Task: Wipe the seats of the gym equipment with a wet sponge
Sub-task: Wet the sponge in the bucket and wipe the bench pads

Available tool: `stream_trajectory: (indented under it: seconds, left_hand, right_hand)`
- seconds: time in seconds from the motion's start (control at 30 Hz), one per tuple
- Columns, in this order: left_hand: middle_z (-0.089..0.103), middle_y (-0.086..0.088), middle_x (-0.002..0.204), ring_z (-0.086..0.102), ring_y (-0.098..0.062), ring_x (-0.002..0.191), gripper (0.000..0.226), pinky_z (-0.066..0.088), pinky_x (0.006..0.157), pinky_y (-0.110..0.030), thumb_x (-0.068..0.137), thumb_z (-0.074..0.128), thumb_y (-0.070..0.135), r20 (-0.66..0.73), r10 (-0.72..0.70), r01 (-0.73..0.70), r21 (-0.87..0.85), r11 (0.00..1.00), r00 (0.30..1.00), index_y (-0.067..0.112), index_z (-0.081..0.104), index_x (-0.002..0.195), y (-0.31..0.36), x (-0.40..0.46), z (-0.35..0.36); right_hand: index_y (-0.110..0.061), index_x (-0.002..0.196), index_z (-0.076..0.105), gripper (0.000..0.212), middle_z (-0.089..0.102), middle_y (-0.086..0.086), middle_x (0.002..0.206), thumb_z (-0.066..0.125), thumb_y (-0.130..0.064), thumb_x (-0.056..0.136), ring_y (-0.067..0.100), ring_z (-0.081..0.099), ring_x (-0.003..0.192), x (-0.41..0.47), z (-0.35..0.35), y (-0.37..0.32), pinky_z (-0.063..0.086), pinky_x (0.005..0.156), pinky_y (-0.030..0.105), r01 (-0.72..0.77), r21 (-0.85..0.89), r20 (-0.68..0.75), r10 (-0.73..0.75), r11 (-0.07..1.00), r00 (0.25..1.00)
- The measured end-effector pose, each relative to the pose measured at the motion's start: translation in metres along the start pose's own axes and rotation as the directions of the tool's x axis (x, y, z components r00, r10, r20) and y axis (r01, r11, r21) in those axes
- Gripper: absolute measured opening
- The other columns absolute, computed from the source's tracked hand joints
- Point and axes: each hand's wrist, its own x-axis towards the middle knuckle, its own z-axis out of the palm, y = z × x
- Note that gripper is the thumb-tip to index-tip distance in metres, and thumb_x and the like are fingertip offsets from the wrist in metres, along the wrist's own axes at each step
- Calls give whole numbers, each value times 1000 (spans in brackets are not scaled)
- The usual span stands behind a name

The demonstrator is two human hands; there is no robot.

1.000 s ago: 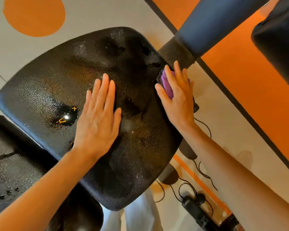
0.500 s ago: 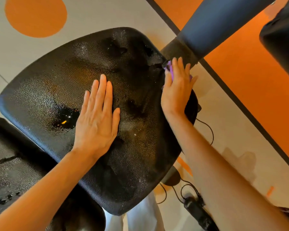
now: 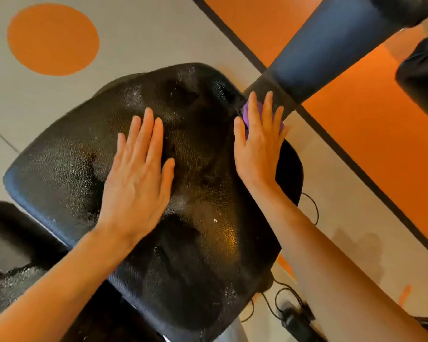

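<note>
One sponge (image 3: 245,115) under right hand (image 3: 258,150); seat (image 3: 208,255) narrows toward upper right.

My left hand (image 3: 136,178) lay centred on the black pebbled vinyl seat (image 3: 59,166); my right hand (image 3: 257,146) covered the purple sponge (image 3: 246,115) at the seat's far-right edge.

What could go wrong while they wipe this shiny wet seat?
1. The seat looks wet and slick, so the left hand, pressed flat on it, might slide.
2. The right hand only presses the purple sponge with straight fingers at the seat's edge by the post; the sponge could slip off.
3. Drips might reach the black gadget and its cables on the floor below.
</note>
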Motion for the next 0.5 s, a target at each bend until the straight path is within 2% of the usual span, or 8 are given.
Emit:
stream_trajectory:
  seconds: [0.07, 0.17, 0.27, 0.33, 0.4, 0.5]
  left_hand:
    - [4, -12, 163, 3, -28, 151, 58, 6, 122, -43, 106, 26, 33, 4, 47, -47, 56, 997, 999, 5, 12, 154, -13, 16, -3]
    - [9, -15, 162, 9, -31, 150, 61, 9, 122, -44, 104, 21, 37, 50, 104, -111, 167, 980, 993, 3, 14, 154, -22, 29, -1]
    - [8, -15, 162, 9, -30, 150, 63, 11, 123, -44, 102, 20, 38, 66, 109, -121, 209, 971, 992, 3, 13, 154, -23, 28, 1]
    - [7, -15, 163, 8, -29, 151, 63, 11, 123, -44, 102, 20, 38, 58, 107, -117, 203, 972, 993, 3, 13, 154, -22, 28, 1]
    - [8, -14, 163, 8, -29, 151, 63, 11, 123, -44, 102, 20, 39, 57, 110, -119, 196, 973, 992, 3, 13, 154, -22, 28, 1]
    - [7, -13, 163, 7, -28, 151, 64, 10, 123, -44, 102, 20, 40, 57, 100, -109, 199, 974, 993, 4, 13, 154, -22, 29, 3]
  right_hand:
    - [-20, 150, 31, 50, 20, 10, 159, 31, -38, 103, 37, 13, 147, 7, -1, 2, 14, 116, 57, -2, -20, 3, 2, 1000, 1000]
    - [-16, 147, 36, 46, 27, 11, 157, 28, -32, 104, 33, 15, 147, -9, -4, -11, 16, 118, 56, -17, 65, 1, 17, 998, 1000]
    - [-17, 146, 36, 48, 29, 10, 156, 25, -32, 103, 29, 16, 147, -80, -4, -32, 13, 120, 49, 127, 77, 34, -130, 989, 991]
    - [-17, 146, 36, 49, 30, 9, 156, 23, -32, 102, 28, 16, 148, -79, -5, -28, 14, 120, 48, 178, 48, 81, -181, 983, 980]
    - [-16, 146, 36, 49, 29, 9, 156, 24, -32, 101, 29, 17, 147, -25, 1, -18, 17, 118, 54, 104, 5, 42, -104, 995, 994]
    - [-18, 146, 36, 45, 27, 9, 157, 31, -30, 103, 31, 19, 146, 39, 5, -18, 16, 116, 60, -117, -18, -14, 117, 993, 993]
